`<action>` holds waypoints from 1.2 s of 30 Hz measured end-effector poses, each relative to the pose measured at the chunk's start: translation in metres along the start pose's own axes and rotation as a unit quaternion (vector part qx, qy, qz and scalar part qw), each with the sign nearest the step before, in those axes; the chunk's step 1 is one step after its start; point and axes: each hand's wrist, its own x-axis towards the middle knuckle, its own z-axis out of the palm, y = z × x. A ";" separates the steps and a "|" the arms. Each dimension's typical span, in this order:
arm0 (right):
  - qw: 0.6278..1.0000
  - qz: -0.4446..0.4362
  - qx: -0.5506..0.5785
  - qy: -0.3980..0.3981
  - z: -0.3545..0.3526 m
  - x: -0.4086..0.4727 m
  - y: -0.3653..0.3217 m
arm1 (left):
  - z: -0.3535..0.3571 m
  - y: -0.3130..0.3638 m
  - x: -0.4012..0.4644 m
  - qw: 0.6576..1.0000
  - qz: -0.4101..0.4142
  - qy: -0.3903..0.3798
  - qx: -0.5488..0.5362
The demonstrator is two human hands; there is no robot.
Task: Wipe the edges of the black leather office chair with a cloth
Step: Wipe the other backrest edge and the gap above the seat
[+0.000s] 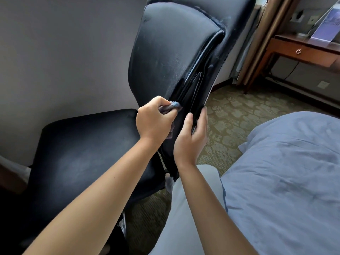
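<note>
The black leather office chair [165,57] stands in front of me, its backrest seen from the side and its seat [88,144] to the left. My left hand [153,119] grips a small blue-grey cloth [173,106] and presses it against the lower side edge of the backrest. My right hand [191,137] holds the rear edge of the backrest just to the right, thumb on the near face and fingers wrapped behind it. Part of the cloth hangs hidden below my left hand.
A bed with a blue-grey duvet [287,177] fills the lower right. A wooden desk with a drawer [301,50] stands at the far right by a curtain [257,43]. A grey wall [60,52] is behind the chair. Patterned carpet [231,115] lies between chair and bed.
</note>
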 end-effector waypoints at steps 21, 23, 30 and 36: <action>1.000 0.011 -0.001 -0.019 -0.006 0.000 -0.001 | 0.008 0.059 0.038 0.996 0.092 0.008 0.006; 1.000 0.008 0.001 -0.022 -0.008 0.000 -0.002 | 0.004 0.049 0.030 0.998 0.069 0.000 0.008; 1.000 0.001 0.001 -0.024 -0.006 -0.003 0.000 | -0.001 0.013 0.000 1.000 0.000 -0.005 0.012; 1.000 -0.001 -0.002 -0.026 -0.006 -0.004 0.000 | -0.002 0.025 0.006 1.000 0.012 0.008 0.026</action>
